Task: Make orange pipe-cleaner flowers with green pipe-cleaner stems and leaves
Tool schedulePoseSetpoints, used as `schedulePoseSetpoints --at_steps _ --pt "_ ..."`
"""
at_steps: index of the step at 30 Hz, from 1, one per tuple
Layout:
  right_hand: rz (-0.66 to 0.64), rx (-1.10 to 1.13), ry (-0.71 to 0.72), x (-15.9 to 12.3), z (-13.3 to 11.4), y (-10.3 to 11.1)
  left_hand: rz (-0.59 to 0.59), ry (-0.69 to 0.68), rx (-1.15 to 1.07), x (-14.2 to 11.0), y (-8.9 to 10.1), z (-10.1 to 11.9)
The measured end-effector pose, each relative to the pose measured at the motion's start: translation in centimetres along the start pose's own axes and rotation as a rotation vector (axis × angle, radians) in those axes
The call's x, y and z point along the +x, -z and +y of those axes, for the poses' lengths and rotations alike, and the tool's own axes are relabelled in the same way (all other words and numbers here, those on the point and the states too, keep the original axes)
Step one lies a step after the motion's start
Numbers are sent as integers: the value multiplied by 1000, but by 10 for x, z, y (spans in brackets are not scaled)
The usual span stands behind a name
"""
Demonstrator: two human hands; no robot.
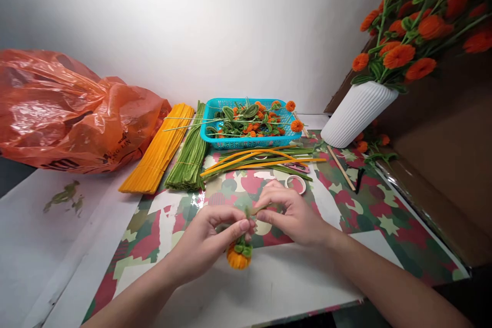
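Note:
Just above the table's front part, my left hand (221,230) pinches the short green stem of an orange pipe-cleaner flower (239,257). The flower hangs head down below my fingers, with small green leaves at its base. My right hand (286,210) is closed on a narrow tan-green strip (257,209), which looks like floral tape and runs to the stem. Both hands are close together, and the fingertips partly hide the stem. Behind my right hand lies a white ring-shaped roll (295,184).
A blue basket (251,142) holds orange flowers and leaves. Left of it lie green pipe cleaners (186,159), yellow-orange ones (157,151) and an orange plastic bag (73,113). Loose stems (265,156) lie in front. A white vase (357,115) and thin stick (341,168) are right.

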State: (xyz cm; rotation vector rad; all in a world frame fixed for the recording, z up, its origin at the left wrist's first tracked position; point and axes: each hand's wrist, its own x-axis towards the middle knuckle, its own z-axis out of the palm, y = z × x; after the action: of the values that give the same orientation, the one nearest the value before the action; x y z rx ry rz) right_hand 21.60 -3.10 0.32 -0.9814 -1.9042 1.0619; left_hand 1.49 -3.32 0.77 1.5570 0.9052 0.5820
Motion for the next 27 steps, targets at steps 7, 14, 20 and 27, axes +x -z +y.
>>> schedulePoseSetpoints --at_steps 7,14,20,27 --pt "-81 -75 -53 3 -7 16 149 -76 240 -1 0 -1" --pt "-49 -258 -110 1 -9 -2 308 -374 662 -3 -7 -8" --pt "-212 -216 -45 0 -9 5 280 -273 621 -3 -1 -5" --pt "-223 -151 -23 -1 -5 5 45 -18 211 -5 5 7"
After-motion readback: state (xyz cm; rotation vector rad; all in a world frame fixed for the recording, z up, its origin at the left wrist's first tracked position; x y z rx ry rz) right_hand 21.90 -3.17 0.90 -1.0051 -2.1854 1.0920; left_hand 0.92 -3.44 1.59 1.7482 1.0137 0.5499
